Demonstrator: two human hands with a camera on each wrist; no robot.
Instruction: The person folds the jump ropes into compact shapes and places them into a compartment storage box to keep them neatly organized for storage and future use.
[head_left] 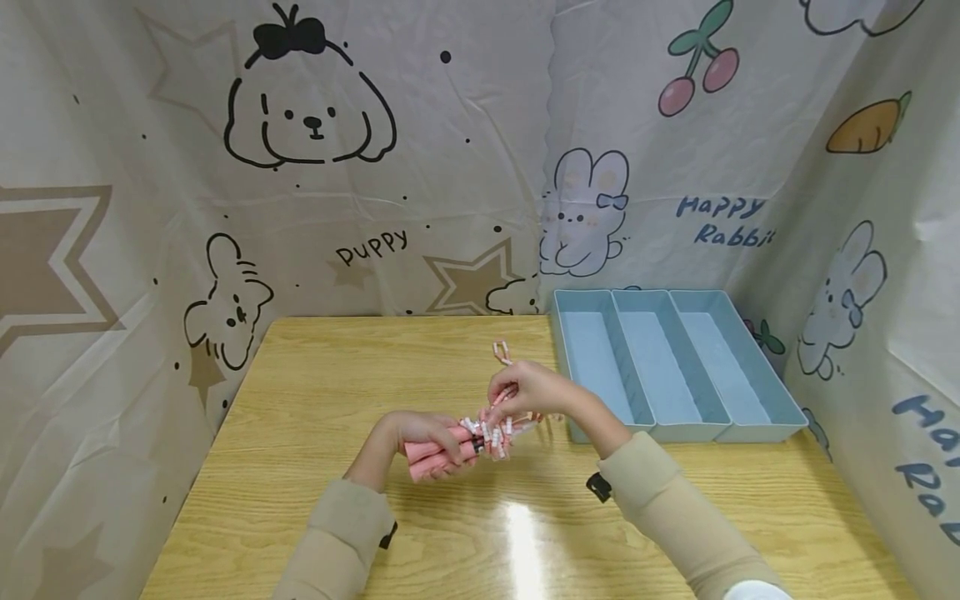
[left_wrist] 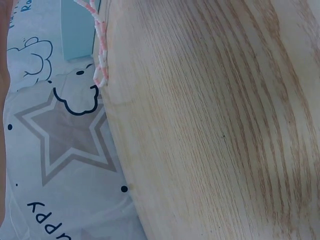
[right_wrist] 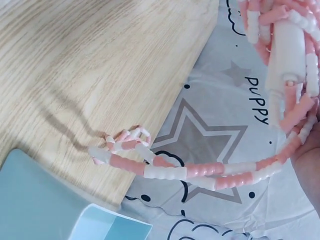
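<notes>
In the head view my left hand grips the two pink handles of a jump rope side by side, over the middle of the table. Its pink-and-white beaded cord is bunched in loops at the handle ends. My right hand pinches part of the cord, and a small loop sticks up past its fingers. Close up in the right wrist view, a doubled length of beaded cord hangs out from the right hand near white handle ends. A cord loop also shows in the left wrist view.
A light blue tray with three long compartments stands at the back right of the wooden table, just beyond the right forearm. A printed cloth with cartoon animals hangs around the back and sides.
</notes>
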